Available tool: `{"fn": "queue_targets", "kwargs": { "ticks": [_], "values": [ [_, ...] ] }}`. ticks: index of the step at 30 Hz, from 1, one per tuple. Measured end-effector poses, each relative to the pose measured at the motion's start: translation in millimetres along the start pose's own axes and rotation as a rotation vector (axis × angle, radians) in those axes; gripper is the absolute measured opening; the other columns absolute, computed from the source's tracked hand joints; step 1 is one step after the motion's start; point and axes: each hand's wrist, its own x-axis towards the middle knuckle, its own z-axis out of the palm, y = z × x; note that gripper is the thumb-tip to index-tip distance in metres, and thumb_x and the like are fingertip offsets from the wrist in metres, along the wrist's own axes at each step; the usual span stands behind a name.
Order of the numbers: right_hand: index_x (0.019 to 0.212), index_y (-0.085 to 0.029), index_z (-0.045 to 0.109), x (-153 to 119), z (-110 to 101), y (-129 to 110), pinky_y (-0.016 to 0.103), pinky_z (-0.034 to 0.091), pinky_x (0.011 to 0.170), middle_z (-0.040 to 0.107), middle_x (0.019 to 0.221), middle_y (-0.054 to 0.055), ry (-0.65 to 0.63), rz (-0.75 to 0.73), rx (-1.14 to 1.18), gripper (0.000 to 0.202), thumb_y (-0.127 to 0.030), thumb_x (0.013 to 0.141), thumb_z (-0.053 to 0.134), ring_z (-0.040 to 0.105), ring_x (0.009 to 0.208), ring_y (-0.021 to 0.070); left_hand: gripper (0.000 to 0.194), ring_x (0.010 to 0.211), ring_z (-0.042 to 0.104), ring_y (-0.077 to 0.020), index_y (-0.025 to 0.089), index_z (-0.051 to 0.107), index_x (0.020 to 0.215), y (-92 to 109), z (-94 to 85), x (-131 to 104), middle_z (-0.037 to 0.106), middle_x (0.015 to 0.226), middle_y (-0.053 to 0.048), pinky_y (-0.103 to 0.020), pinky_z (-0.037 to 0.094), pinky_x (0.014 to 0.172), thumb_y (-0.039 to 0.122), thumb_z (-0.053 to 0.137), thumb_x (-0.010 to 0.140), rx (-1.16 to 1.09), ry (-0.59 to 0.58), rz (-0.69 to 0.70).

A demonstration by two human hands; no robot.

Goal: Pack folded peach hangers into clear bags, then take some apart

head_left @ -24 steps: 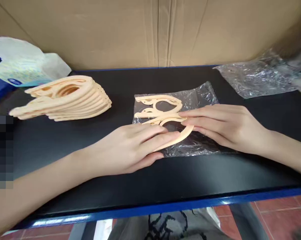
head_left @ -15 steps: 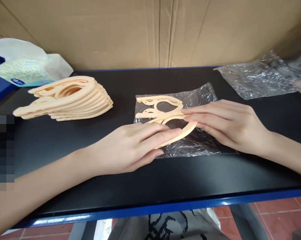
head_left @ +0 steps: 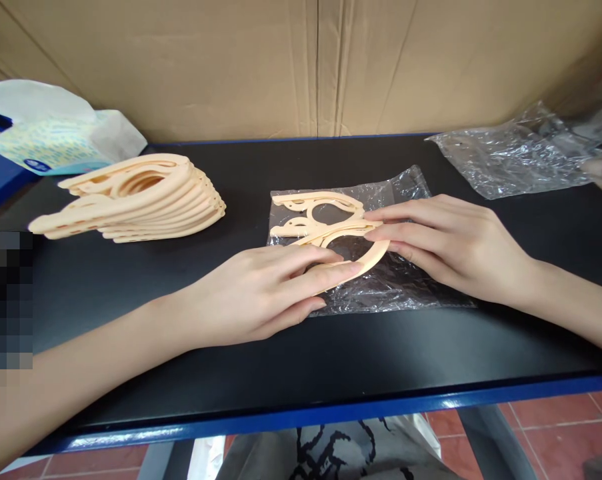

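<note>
Two cream plastic folding hangers lie side by side at the clear plastic bag (head_left: 401, 293). The far hanger (head_left: 331, 197) looks flat and within the bag's outline. Slightly slanted, the near hanger (head_left: 375, 257) is held by both hands; whether it is inside the bag or on top, I cannot tell. My left hand (head_left: 275, 287) closes over its left, near part, fingers above and thumb at the near side. At its right end, my right hand (head_left: 445, 247) pinches with fingertips, also touching the far hanger's tip. The fingers hide parts of both.
A fanned stack of several cream folding hangers (head_left: 145, 200) rests on the black table (head_left: 281, 373) at left. Behind it stands a tissue pack (head_left: 61, 143). More clear plastic bags (head_left: 511, 157) lie at the back right. Cardboard (head_left: 221, 73) rises along the table's back edge.
The near hanger's right end and my right hand have shifted slightly left. My left hand keeps its hold almost unchanged.
</note>
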Motion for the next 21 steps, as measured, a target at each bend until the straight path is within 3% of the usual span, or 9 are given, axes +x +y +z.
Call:
{"fn": "queue_targets", "kwargs": {
  "ticks": [5, 9, 21],
  "values": [
    [0.123, -0.018, 0.071, -0.8, 2.0, -3.8, 0.04, 0.055, 0.089, 0.072, 0.131, 0.013, -0.056, 0.094, 0.085, 0.026, -0.023, 0.101, 0.059, 0.072, 0.11, 0.027, 0.039, 0.098, 0.072, -0.0219, 0.015, 0.053, 0.143, 0.4, -1.4, 0.2, 0.067, 0.126, -0.013, -0.033, 0.059, 0.079, 0.017, 0.048, 0.105, 0.05, -0.022, 0.004],
    [0.122, -0.019, 0.07, -0.5, 1.1, -5.6, 0.041, 0.054, 0.086, 0.076, 0.123, 0.01, -0.052, 0.061, 0.07, 0.025, -0.024, 0.101, 0.059, 0.073, 0.102, 0.0262, 0.039, 0.094, 0.071, -0.0195, 0.015, 0.055, 0.141, 0.6, -1.5, 0.0, 0.067, 0.122, -0.011, -0.031, 0.058, 0.077, 0.015, 0.049, 0.103, 0.043, -0.002, 0.015],
    [0.12, -0.018, 0.067, 0.4, -0.8, -4.5, 0.039, 0.055, 0.085, 0.074, 0.121, 0.014, 0.027, 0.039, 0.08, 0.022, -0.023, 0.1, 0.06, 0.072, 0.103, 0.0258, 0.041, 0.116, 0.069, -0.0202, 0.012, 0.05, 0.145, 5.5, -2.2, 0.6, 0.069, 0.128, -0.012, -0.028, 0.057, 0.093, 0.018, 0.049, 0.104, 0.018, 0.024, -0.016]
  ]
}}
